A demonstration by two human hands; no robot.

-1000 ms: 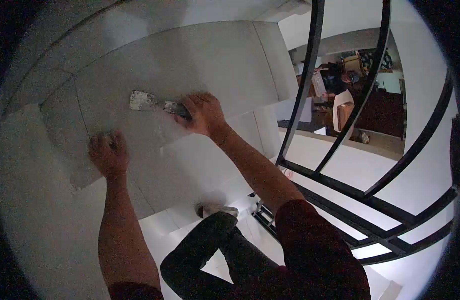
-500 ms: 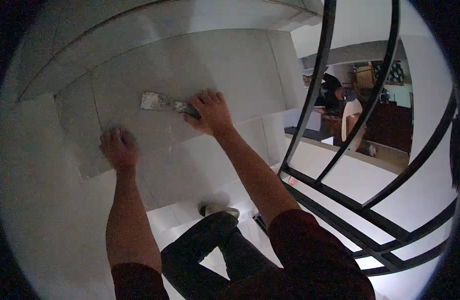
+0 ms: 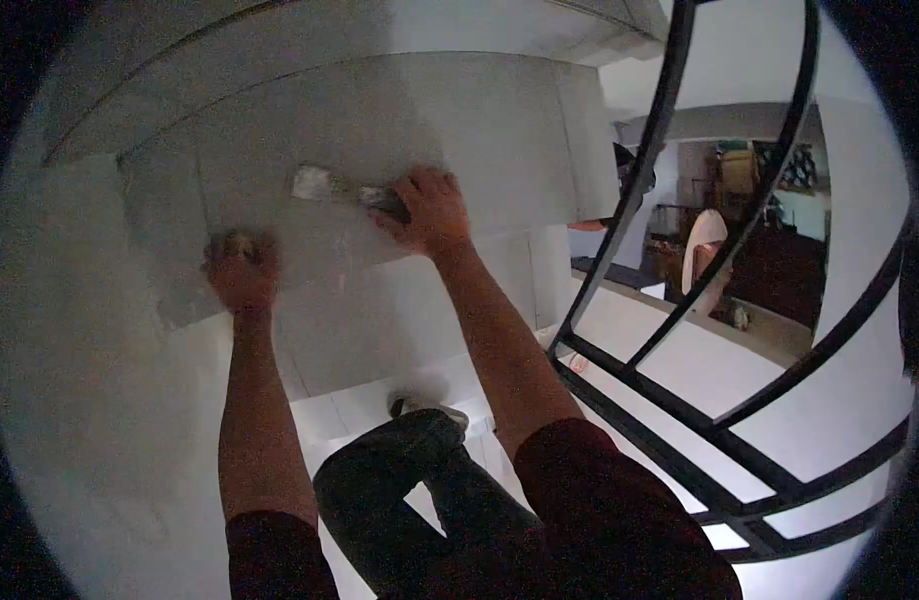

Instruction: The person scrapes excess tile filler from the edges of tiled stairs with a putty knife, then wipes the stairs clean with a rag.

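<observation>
A putty knife [image 3: 314, 184] with a pale, crusted blade lies low over the grey stair tile [image 3: 499, 130]. My right hand [image 3: 431, 208] is closed around its dark handle, the blade pointing left. On the same tile, near its left joint, my left hand [image 3: 242, 272] rests with curled fingers. A small pale patch shows between those fingers, too blurred to name. The two hands are apart, with bare tile between them.
Black metal railing bars [image 3: 619, 240] curve along the right side. Another tiled step [image 3: 479, 25] rises beyond. Below me are my bent leg and shoe [image 3: 449, 412]. Past the railing, a lower room holds a white oval object [image 3: 704, 240] and a partly hidden person [image 3: 624, 165].
My view has shifted slightly. My left hand has moved a little and a pale patch now shows at its fingers. The person beyond the railing has moved left, mostly behind a bar.
</observation>
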